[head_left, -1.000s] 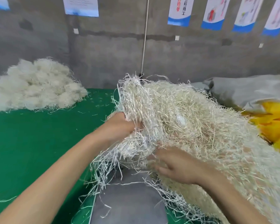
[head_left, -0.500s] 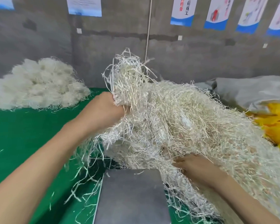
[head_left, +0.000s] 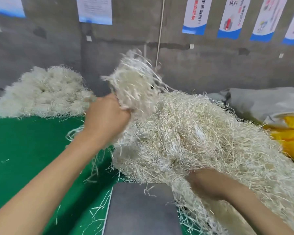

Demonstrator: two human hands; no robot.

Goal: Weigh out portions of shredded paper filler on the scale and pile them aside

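A big mound of cream shredded paper filler fills the right half of the head view. My left hand grips a clump of shredded paper and holds it up above the mound's left edge, blurred by motion. My right hand is pushed into the mound's near side, its fingers buried in strands. The grey scale platform lies at the bottom centre, bare except for a few stray strands. A pile of weighed portions sits at the far left on the green table.
A grey sack and a yellow bag lie to the right behind the mound. A concrete wall with posters closes the back. Loose strands are scattered on the green surface around the scale.
My left hand has pulled a clump up and to the left, off the mound. My right hand has slid right and lower into the mound. The scale platform has come into fuller view.
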